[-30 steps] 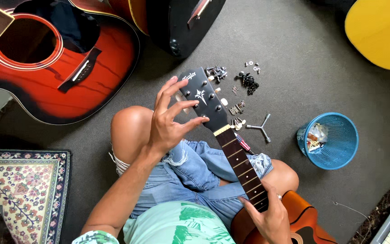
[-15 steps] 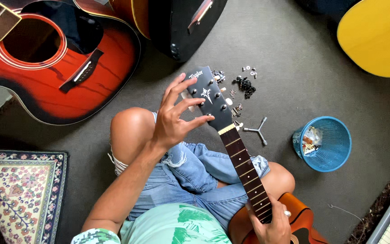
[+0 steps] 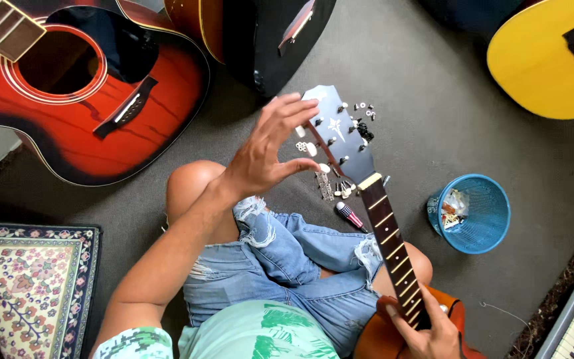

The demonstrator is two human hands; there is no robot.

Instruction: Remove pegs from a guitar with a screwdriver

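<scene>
A seated person's left hand (image 3: 267, 149), fingers spread, apparently pinches a tuning peg on the guitar headstock (image 3: 337, 133) (strings off), while the right hand (image 3: 426, 329) grips the neck (image 3: 393, 249).

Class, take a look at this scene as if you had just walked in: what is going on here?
A person sits on a grey carpet with a guitar across their lap. Their left hand is spread at the black headstock, fingers by the tuning pegs, while the right hand grips the neck near the body. No strings are visible on the neck. Small metal parts lie on the floor by the headstock, a blue basket stands to the right, and a red guitar lies nearby.
</scene>
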